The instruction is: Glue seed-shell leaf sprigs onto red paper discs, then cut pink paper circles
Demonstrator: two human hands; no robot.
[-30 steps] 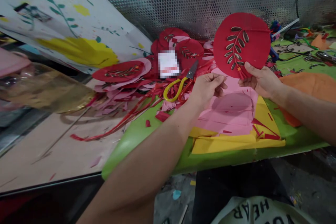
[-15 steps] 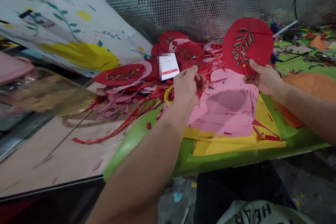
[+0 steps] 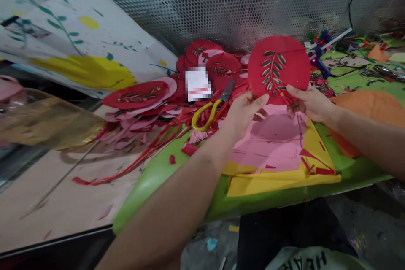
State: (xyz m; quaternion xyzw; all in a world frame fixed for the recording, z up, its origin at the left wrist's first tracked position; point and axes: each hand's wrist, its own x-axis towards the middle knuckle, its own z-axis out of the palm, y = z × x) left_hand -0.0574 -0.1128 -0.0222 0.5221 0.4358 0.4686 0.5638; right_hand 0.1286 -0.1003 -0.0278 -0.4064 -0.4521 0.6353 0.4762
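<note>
Above the green worktop (image 3: 152, 177), your right hand (image 3: 311, 102) pinches the lower edge of a flat, round red disc (image 3: 289, 69) with dark seed-shaped leaves (image 3: 266, 63), your left hand (image 3: 245, 112) at its lower-left rim, grip unclear.

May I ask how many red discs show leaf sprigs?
4: the held disc in the right hand, the far-left disc, the rear disc by the perforated panel, and the middle disc beside that. More may be hidden underneath.

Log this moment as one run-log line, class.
red disc: sprig design visible; right hand: gripping disc's lower right; left hand: at disc's lower edge; scissors: left of pink sheets
</note>
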